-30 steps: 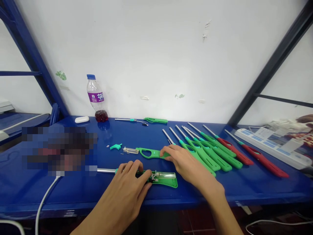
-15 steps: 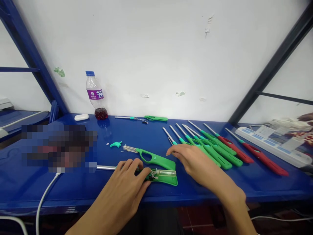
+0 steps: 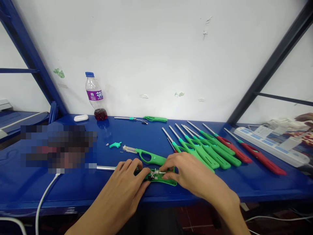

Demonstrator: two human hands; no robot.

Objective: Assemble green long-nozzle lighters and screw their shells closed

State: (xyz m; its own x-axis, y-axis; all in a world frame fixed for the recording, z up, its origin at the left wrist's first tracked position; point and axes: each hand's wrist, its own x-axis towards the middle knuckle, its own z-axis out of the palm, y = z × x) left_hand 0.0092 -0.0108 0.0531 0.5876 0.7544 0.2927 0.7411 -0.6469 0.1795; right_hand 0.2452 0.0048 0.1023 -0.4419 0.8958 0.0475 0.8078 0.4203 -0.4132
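An opened long-necked lighter (image 3: 170,182) lies near the table's front edge, its metal tube (image 3: 105,168) pointing left and wires showing inside the green half shell. My left hand (image 3: 128,181) is closed around its middle. At the handle end, the thumb and fingers of my right hand (image 3: 189,168) pinch the clear fuel tank (image 3: 162,173), covering most of it. Just behind lies the other green half shell (image 3: 151,159), a clear piece with metal at its left end. A loose teal trigger (image 3: 114,145) and small bits sit farther left.
Several green lighters (image 3: 207,156) and red lighters (image 3: 264,158) lie in a row at right, beside a white power strip (image 3: 271,145). A screwdriver (image 3: 171,145) lies near them. A drink bottle (image 3: 96,98) and white case (image 3: 81,118) stand back left. A white cable (image 3: 44,195) hangs over the front edge.
My right hand has moved left and down from beside the row of lighters onto the fuel tank. My left hand keeps its hold on the lighter.
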